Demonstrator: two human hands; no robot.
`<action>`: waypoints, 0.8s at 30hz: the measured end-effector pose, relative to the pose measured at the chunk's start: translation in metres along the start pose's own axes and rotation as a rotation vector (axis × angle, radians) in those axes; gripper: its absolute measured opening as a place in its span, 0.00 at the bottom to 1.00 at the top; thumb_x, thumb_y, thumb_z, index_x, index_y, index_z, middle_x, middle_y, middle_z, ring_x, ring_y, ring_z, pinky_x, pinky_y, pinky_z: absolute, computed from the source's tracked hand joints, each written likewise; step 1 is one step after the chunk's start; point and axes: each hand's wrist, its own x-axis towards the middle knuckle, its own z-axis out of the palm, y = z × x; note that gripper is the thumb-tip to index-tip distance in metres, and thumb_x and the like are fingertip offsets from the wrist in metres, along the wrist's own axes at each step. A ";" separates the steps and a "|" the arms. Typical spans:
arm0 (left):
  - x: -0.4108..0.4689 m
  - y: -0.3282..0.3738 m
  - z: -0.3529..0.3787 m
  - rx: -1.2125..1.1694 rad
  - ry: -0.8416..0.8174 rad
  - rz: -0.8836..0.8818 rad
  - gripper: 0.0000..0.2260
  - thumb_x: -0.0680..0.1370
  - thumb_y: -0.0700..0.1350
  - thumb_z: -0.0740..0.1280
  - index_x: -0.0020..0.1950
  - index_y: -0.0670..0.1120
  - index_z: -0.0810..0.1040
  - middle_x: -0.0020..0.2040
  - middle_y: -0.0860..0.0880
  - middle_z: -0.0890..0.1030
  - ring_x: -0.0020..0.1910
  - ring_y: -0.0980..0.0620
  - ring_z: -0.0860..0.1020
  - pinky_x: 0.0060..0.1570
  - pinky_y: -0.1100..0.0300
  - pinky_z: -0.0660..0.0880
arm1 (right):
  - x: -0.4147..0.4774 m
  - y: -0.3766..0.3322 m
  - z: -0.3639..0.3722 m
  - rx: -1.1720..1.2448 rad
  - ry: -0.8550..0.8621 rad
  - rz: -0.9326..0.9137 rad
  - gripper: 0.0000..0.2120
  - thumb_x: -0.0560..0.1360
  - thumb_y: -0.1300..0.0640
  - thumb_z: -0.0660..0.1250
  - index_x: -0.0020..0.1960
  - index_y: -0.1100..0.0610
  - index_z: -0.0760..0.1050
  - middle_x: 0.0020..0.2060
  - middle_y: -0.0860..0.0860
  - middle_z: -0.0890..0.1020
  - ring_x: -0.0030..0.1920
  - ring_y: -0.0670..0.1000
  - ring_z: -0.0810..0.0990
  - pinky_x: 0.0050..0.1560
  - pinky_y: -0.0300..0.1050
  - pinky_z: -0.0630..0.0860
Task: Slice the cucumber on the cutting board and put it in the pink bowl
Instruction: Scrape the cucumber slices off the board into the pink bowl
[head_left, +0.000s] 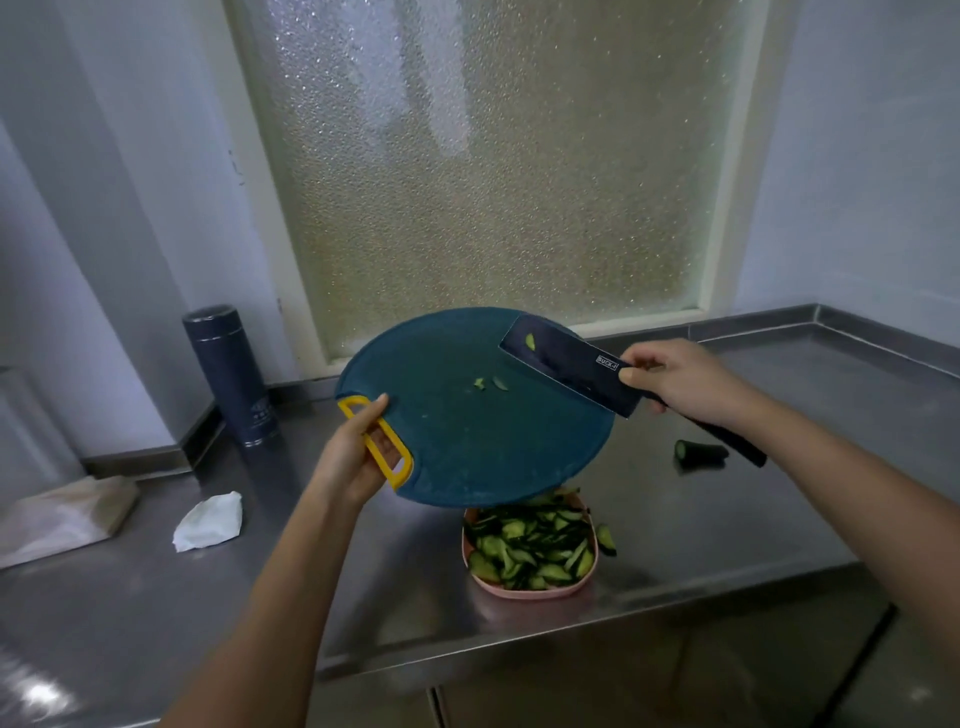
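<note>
The left hand (363, 447) curls around the yellow handle (349, 403) of a round teal cutting board (467, 441), fingers through the loop and thumb on the board's face. It holds the board off the bench, tilted so that the low edge hangs over a pink bowl (524, 592). The right hand (680, 379) grips a dark cleaver (566, 366) where the blade meets the handle. The flat blade lies across the board's upper right part, and the dark handle sticks out behind the wrist.

A small green cucumber scrap (530, 341) clings to the blade, and two more bits (485, 383) sit near the middle of the board. Directly beneath the board's low edge, the pink bowl stands on the steel bench (727, 545), heaped with cucumber slices (530, 545). One stray slice (605, 538) lies at the bowl's right rim. A short uncut cucumber end (698, 452) rests on the bench to the right, below the cleaver handle.

On the left of the bench, a dark blue flask (231, 374) stands upright against the wall. A crumpled white tissue (210, 519) and a pale paper packet (62, 514) lie nearer the front. A frosted window (478, 156) fills the wall behind.
</note>
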 end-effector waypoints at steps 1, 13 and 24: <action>-0.001 0.003 0.000 0.017 -0.014 -0.008 0.12 0.80 0.44 0.57 0.58 0.41 0.76 0.49 0.42 0.84 0.47 0.45 0.83 0.42 0.53 0.81 | 0.003 -0.001 -0.001 -0.026 -0.020 -0.007 0.06 0.78 0.61 0.64 0.44 0.59 0.78 0.31 0.50 0.75 0.25 0.47 0.73 0.31 0.38 0.71; 0.002 0.001 0.002 0.132 -0.060 -0.100 0.15 0.78 0.44 0.59 0.43 0.42 0.85 0.42 0.42 0.84 0.38 0.45 0.84 0.33 0.55 0.80 | 0.012 0.017 -0.021 0.113 -0.501 0.117 0.08 0.79 0.64 0.62 0.47 0.69 0.76 0.23 0.54 0.72 0.23 0.48 0.71 0.33 0.41 0.76; 0.020 -0.001 -0.002 0.104 0.029 -0.012 0.19 0.80 0.43 0.57 0.40 0.44 0.86 0.43 0.43 0.85 0.39 0.47 0.84 0.35 0.55 0.81 | 0.008 0.040 -0.018 0.251 -0.699 0.221 0.07 0.75 0.61 0.67 0.47 0.66 0.76 0.23 0.57 0.70 0.24 0.51 0.72 0.25 0.38 0.71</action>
